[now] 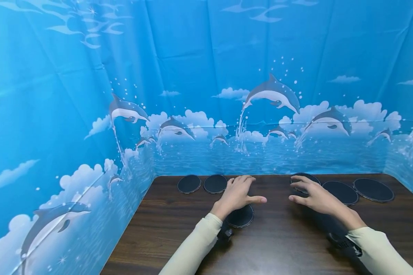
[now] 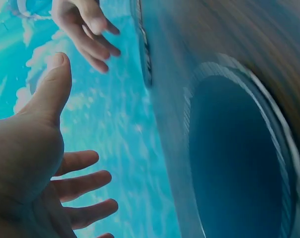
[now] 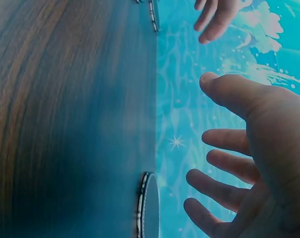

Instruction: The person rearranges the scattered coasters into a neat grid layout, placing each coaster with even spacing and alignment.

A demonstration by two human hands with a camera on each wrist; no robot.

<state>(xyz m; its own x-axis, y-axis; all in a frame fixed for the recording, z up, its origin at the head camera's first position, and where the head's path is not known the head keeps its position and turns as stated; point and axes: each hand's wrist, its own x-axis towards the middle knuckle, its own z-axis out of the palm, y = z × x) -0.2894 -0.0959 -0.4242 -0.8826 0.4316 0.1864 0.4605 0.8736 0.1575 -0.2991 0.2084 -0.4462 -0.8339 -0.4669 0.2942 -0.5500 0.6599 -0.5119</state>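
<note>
My left hand [image 1: 236, 194] hovers over the left half of the dark wood table with spread fingers and holds nothing. Partly behind its wrist lies a flat, black round pad [image 1: 241, 218]; the left wrist view shows this kind of pad [image 2: 239, 153] close up, with a pale braided-looking rim. Two more pads, one [image 1: 189, 184] and another [image 1: 215, 184], lie beyond it near the back edge. On the other side my right hand [image 1: 318, 195], also empty with fingers apart, partly covers a pad [image 1: 308, 178]. Beside it are a middle pad [image 1: 340, 192] and an outer pad [image 1: 373, 190].
The wood-grain table [image 1: 275, 244] has its back edge against a blue sheet [image 1: 199, 68] printed with dolphins and clouds, which also runs along the left side. A small black device [image 1: 344, 242] is strapped under the right wrist, another [image 1: 224, 233] under the left.
</note>
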